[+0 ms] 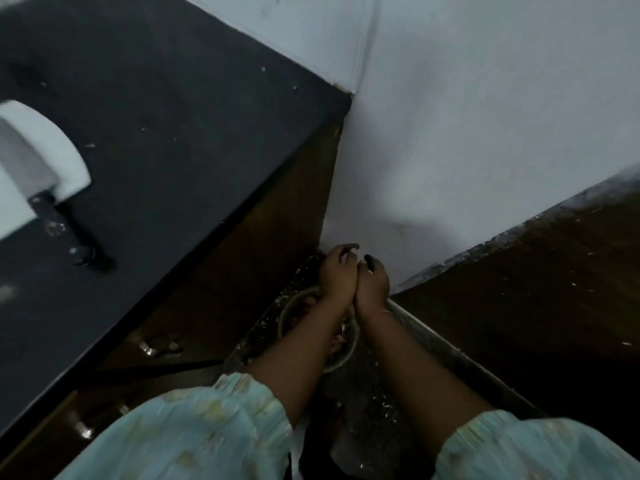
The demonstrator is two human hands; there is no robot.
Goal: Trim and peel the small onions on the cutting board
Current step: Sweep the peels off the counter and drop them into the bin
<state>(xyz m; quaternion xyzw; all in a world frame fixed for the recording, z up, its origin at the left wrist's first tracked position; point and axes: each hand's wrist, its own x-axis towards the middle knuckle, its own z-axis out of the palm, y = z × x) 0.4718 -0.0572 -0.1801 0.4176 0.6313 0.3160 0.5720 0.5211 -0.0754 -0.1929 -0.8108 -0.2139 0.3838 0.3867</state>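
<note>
Though blurred, knife (65, 233) diagonal, handle nearward.

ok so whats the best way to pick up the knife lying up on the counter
Take the knife by its dark handle, which juts off the white cutting board onto the black counter, pointing toward the counter's near edge. Come from that near side, above the handle, and wrap the fingers round it; the blade lies on the board, away from the hand. Both hands are currently down over the bowl.
</note>
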